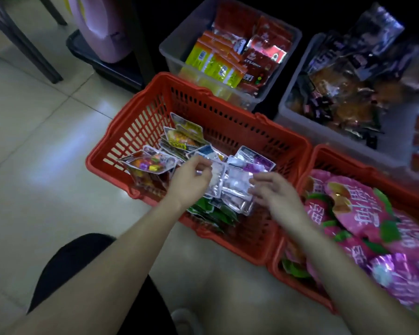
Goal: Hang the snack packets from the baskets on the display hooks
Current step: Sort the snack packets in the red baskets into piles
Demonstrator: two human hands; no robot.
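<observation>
Two baskets (131, 131), snack packets (230, 187), dim tiled floor (46, 153)

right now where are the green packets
In the head view, the green packets lie at the near edge of the left red basket, under the silver packets.

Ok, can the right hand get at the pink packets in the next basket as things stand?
Probably yes: the pink packets lie uncovered on top, just beside the right hand, but it seems busy with the silver packets.
</observation>
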